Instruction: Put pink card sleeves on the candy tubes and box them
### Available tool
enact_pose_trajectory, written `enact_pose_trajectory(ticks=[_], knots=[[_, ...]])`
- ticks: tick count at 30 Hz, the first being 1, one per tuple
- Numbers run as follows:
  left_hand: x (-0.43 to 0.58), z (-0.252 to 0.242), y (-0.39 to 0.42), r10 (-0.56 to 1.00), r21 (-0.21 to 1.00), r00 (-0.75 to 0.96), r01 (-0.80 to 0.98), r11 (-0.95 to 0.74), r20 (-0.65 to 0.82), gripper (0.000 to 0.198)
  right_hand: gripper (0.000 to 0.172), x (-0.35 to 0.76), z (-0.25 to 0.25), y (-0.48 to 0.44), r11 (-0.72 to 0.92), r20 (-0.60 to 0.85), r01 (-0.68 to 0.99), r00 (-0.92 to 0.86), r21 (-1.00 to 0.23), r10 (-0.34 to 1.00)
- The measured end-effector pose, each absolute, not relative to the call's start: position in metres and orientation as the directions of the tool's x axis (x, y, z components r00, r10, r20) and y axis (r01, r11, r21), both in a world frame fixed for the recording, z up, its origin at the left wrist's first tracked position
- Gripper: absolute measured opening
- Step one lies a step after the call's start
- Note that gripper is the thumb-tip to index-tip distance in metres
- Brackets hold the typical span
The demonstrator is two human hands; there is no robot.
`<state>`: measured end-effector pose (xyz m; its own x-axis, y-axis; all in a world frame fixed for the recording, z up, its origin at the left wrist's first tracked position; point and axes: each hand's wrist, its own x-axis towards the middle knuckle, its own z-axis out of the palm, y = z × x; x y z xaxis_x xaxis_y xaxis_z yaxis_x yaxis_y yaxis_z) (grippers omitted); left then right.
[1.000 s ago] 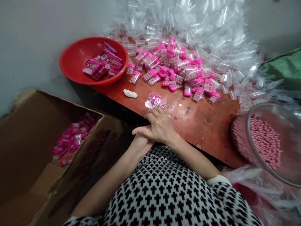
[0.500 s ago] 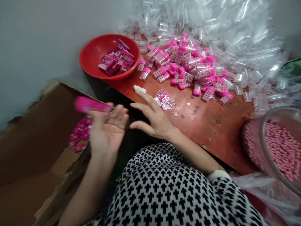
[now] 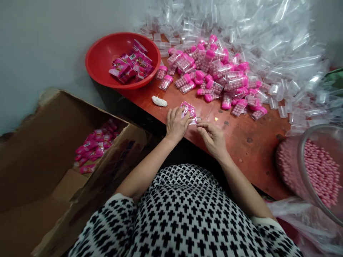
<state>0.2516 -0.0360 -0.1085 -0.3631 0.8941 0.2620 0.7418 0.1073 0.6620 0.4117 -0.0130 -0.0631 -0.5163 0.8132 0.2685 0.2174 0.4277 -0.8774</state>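
Note:
Flat pink printed wrappers (image 3: 189, 108) lie on the reddish table near its front edge. My left hand (image 3: 177, 124) rests over their left side, with its fingers bent and slightly spread. At their lower right corner is my right hand (image 3: 213, 139), thumb and forefinger pinched together at the wrapper's edge. How much of the wrapper sits between those fingertips is hard to make out. A crumpled white wad (image 3: 159, 101) lies just beyond my left hand. Behind the wrappers spreads a heap of clear tubes with pink caps and pink beads (image 3: 209, 69).
A red bowl (image 3: 92, 69) holding pink packets stands at the back left. The open cardboard box (image 3: 34, 157) at my left has pink packets inside. Empty clear tubes (image 3: 241, 28) pile up behind. A tub of pink beads (image 3: 320, 171) is at the right.
My left hand has moved from above the box to the wrappers, and the pink packet it held is gone from it. My right hand has shifted rightward to the wrapper's corner.

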Motion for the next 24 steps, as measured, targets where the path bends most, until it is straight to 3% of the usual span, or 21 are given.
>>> enact_pose_trajectory(ticks=[4, 8, 11, 14, 17, 19, 22, 24], knots=[[0.249, -0.118, -0.036, 0.857, 0.814, -0.435, 0.580, 0.031, 0.277, 0.013, 0.020, 0.412, -0.070, 0.005, 0.271, 0.129, 0.253, -0.464, -0.929, 0.876], [0.253, -0.111, -0.044, 0.849, 0.883, -0.454, 0.469, -0.030, 0.270, 0.016, 0.036, 0.395, -0.078, 0.021, 0.010, -0.054, 0.156, -0.399, -0.988, 0.915], [0.261, -0.097, -0.051, 0.837, 0.947, -0.495, 0.312, -0.080, 0.234, 0.027, 0.043, 0.385, -0.078, 0.028, -0.132, -0.149, 0.070, -0.411, -0.989, 0.899], [0.269, -0.085, -0.056, 0.811, 0.998, -0.583, 0.001, -0.062, 0.051, 0.046, 0.043, 0.386, -0.075, 0.030, -0.184, -0.165, -0.003, -0.436, -0.983, 0.885], [0.276, -0.078, -0.056, 0.858, 0.945, -0.475, -0.325, 0.036, -0.196, 0.039, 0.045, 0.393, -0.074, 0.032, -0.149, -0.127, -0.004, -0.507, -0.989, 0.853], [0.280, -0.075, -0.055, 0.884, 0.894, -0.371, -0.436, 0.103, -0.283, 0.035, 0.041, 0.401, -0.074, 0.036, -0.059, -0.089, 0.073, -0.548, -0.996, 0.832], [0.286, -0.072, -0.054, 0.875, 0.852, -0.337, -0.503, 0.144, -0.347, 0.034, 0.027, 0.420, -0.067, 0.047, 0.157, -0.006, 0.315, -0.462, -0.936, 0.887], [0.288, -0.072, -0.054, 0.859, 0.826, -0.344, -0.544, 0.146, -0.379, 0.032, 0.025, 0.435, -0.058, 0.059, 0.244, 0.106, 0.580, -0.261, -0.777, 0.959]])
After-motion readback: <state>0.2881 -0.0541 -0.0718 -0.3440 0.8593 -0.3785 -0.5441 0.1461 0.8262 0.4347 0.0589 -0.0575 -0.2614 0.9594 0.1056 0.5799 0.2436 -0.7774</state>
